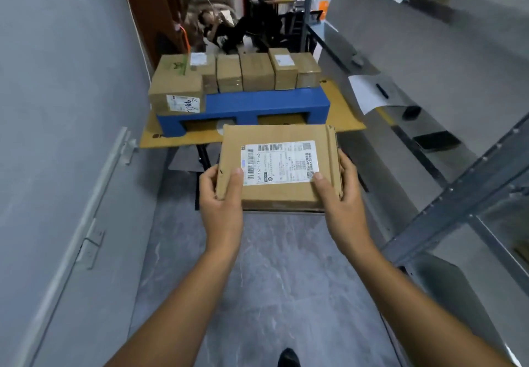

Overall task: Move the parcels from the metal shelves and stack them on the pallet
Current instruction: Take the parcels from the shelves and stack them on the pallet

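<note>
Holds 1 flat brown cardboard parcel (276, 166) with a white shipping label over the floor, just short of the near edge of the blue plastic pallet (266, 106), left hand (220, 198) and right hand (342, 198) each gripping a near corner, thumb on top, likely to keep it level for stacking. Stacked there: 6 brown cardboard boxes (256, 72) in 1 row, the biggest at the near left corner, with grey metal shelves (446, 198) at right.
</note>
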Action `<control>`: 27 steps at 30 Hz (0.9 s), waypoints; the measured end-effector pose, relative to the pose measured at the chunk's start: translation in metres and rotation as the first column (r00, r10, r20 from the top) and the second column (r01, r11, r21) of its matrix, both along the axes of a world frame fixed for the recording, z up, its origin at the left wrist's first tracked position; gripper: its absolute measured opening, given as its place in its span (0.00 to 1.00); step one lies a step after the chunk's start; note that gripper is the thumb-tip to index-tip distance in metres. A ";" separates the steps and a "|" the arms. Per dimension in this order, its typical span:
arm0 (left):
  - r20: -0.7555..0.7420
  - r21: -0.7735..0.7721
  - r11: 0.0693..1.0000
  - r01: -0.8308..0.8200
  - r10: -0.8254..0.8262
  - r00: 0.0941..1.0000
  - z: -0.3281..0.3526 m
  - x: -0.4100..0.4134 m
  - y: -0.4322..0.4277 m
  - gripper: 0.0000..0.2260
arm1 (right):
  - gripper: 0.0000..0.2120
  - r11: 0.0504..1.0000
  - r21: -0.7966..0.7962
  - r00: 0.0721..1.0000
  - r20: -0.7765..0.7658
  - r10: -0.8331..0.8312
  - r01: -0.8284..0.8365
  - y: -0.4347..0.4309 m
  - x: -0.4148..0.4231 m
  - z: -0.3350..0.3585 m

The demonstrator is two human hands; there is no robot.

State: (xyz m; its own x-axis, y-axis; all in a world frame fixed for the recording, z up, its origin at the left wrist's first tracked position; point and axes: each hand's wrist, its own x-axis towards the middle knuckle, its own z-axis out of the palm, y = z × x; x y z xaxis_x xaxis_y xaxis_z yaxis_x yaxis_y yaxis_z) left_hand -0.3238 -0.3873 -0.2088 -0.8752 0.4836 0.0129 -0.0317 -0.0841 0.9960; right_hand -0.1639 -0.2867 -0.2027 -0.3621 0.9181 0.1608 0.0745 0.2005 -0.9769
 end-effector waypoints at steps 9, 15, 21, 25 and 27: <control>0.007 -0.064 0.994 -0.084 0.084 0.996 -0.015 -0.145 0.108 0.15 | 0.29 0.992 -0.072 0.993 0.047 0.109 -0.106 0.138 -0.157 -0.007; 0.019 -0.118 0.988 -0.102 0.105 0.994 -0.051 -0.258 0.205 0.15 | 0.29 0.991 -0.124 0.994 0.084 0.070 -0.059 0.225 -0.268 -0.042; 0.044 -0.177 0.983 -0.047 0.056 0.997 -0.070 -0.337 0.289 0.18 | 0.29 0.987 -0.160 0.988 0.147 0.049 -0.025 0.304 -0.343 -0.062; 0.082 -0.194 0.979 -0.067 0.084 0.993 -0.086 -0.371 0.336 0.17 | 0.30 0.981 -0.194 0.983 0.173 0.056 -0.022 0.348 -0.380 -0.075; 0.082 -0.197 0.976 -0.093 0.111 0.990 -0.098 -0.384 0.358 0.16 | 0.30 0.980 -0.196 0.982 0.180 0.064 -0.028 0.369 -0.395 -0.084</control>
